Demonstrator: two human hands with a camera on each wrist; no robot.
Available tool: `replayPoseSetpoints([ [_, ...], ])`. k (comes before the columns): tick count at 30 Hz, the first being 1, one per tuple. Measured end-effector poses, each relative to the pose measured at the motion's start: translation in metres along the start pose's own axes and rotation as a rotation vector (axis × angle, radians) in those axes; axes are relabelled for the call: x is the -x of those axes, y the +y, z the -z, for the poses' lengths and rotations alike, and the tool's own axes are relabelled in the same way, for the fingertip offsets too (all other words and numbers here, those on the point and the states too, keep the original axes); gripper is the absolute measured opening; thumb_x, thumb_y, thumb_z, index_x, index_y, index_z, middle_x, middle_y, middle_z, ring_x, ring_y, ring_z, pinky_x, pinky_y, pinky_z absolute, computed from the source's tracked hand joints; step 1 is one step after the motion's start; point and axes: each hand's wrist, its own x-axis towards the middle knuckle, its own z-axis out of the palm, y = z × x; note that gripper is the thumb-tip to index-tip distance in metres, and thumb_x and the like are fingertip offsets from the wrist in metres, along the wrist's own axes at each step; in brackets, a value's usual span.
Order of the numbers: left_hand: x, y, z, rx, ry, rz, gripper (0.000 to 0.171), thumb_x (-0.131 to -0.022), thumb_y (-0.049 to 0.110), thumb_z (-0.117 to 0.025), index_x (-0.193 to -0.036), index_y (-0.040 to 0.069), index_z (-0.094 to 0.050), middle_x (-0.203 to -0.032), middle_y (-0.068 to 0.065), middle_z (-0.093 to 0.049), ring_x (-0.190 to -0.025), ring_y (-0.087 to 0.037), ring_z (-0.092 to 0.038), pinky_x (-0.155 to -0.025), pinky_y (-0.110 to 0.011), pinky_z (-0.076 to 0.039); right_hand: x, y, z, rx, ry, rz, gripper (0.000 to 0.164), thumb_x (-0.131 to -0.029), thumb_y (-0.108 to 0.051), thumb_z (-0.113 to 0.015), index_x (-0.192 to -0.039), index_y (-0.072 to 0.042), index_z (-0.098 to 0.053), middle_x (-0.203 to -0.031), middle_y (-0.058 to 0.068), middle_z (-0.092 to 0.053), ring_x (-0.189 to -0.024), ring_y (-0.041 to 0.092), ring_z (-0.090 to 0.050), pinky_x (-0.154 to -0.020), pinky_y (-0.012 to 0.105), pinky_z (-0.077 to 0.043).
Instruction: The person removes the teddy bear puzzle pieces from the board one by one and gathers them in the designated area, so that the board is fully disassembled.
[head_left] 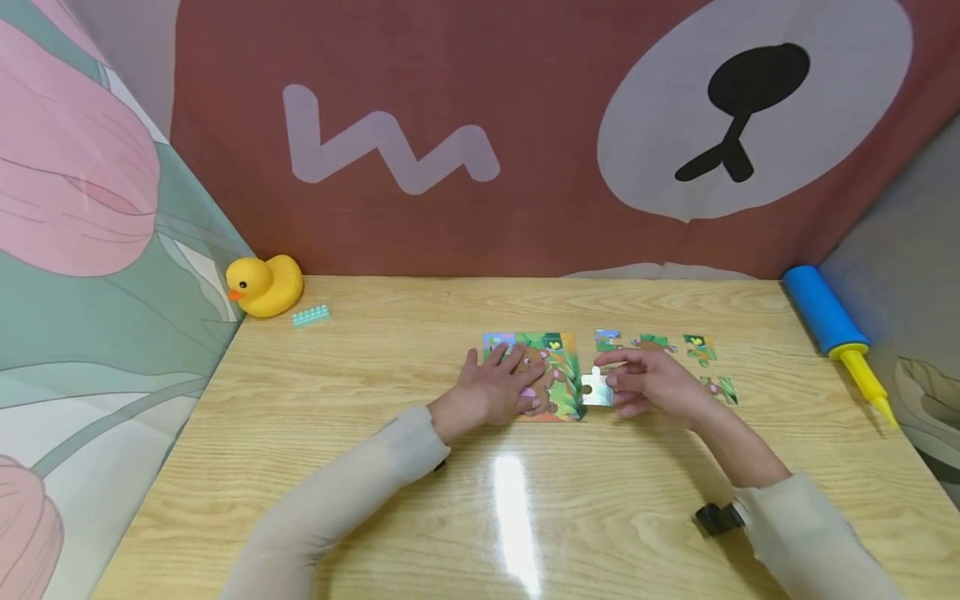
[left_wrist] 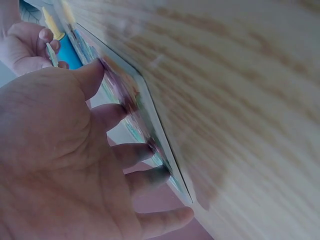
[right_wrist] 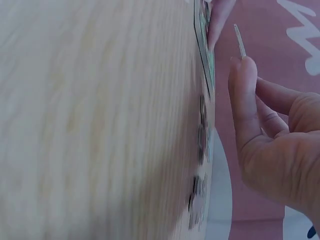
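On the table lies a square, brightly printed jigsaw puzzle (head_left: 567, 360) with a brown animal on it. My left hand (head_left: 491, 389) rests across its left part with the fingers spread, covering some of the picture; in the left wrist view, fingertips touch its surface. Just right of the puzzle, my right hand (head_left: 662, 387) pinches a puzzle piece (head_left: 597, 390) that looks pale with glare. The right wrist view has this piece (right_wrist: 239, 40) edge-on between thumb and fingers, raised off the table. Several loose pieces (head_left: 700, 345) lie behind and beside the right hand, some partly hidden by it.
A yellow rubber duck (head_left: 266, 286) sits at the back left corner, with a small turquoise studded block (head_left: 311, 315) beside it. Along the right edge lies a blue and yellow pump (head_left: 828, 312). Printed cloth walls (head_left: 450, 225) enclose the wooden table (head_left: 375, 358).
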Motion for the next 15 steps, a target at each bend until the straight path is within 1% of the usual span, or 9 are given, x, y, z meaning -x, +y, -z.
replayPoseSetpoints([
  [3, 0.000, 0.000, 0.000, 0.001, 0.003, 0.000, 0.060, -0.108, 0.054, -0.028, -0.161, 0.045, -0.003, -0.173, 0.003, 0.001, -0.160, -0.027, -0.003, -0.125, -0.064, -0.013, 0.005, 0.003, 0.007, 0.002, 0.016, -0.005, 0.049, -0.102, -0.014, -0.061, -0.147, 0.002, -0.047, -0.099, 0.006, -0.066, -0.081, 0.017, -0.069, -0.073, 0.041, -0.064],
  [8, 0.001, 0.000, -0.001, 0.012, 0.012, 0.005, 0.058, -0.108, 0.054, -0.028, -0.161, 0.046, -0.005, -0.173, 0.004, 0.000, -0.160, -0.027, -0.004, -0.124, -0.065, -0.014, 0.015, 0.008, 0.018, -0.013, 0.037, 0.003, 0.052, -0.101, -0.018, -0.063, -0.147, 0.001, -0.046, -0.109, -0.002, -0.068, -0.083, 0.016, -0.070, -0.075, 0.041, -0.064],
  [10, 0.001, 0.000, -0.001, 0.013, 0.018, 0.005, 0.058, -0.108, 0.053, -0.028, -0.161, 0.046, -0.006, -0.173, 0.004, 0.000, -0.160, -0.027, -0.004, -0.124, -0.065, -0.015, 0.019, 0.011, 0.023, -0.015, 0.043, 0.008, 0.054, -0.101, -0.019, -0.064, -0.148, 0.001, -0.045, -0.113, -0.003, -0.067, -0.084, 0.016, -0.069, -0.075, 0.041, -0.064],
  [12, 0.001, 0.000, -0.001, 0.019, 0.022, 0.004, 0.056, -0.109, 0.051, -0.028, -0.161, 0.046, -0.007, -0.173, 0.004, -0.001, -0.160, -0.027, -0.005, -0.124, -0.065, -0.015, 0.024, 0.014, 0.028, -0.013, 0.051, 0.002, 0.055, -0.102, -0.022, -0.063, -0.149, 0.000, -0.044, -0.113, -0.002, -0.064, -0.085, 0.015, -0.068, -0.076, 0.040, -0.063],
  [15, 0.000, 0.000, -0.002, 0.028, 0.025, 0.001, 0.055, -0.109, 0.050, -0.028, -0.161, 0.047, -0.008, -0.173, 0.004, -0.001, -0.160, -0.027, -0.005, -0.123, -0.066, -0.016, 0.030, 0.020, 0.035, -0.014, 0.060, -0.010, 0.056, -0.103, -0.025, -0.061, -0.150, -0.001, -0.044, -0.117, -0.005, -0.058, -0.085, 0.014, -0.068, -0.077, 0.039, -0.063],
])
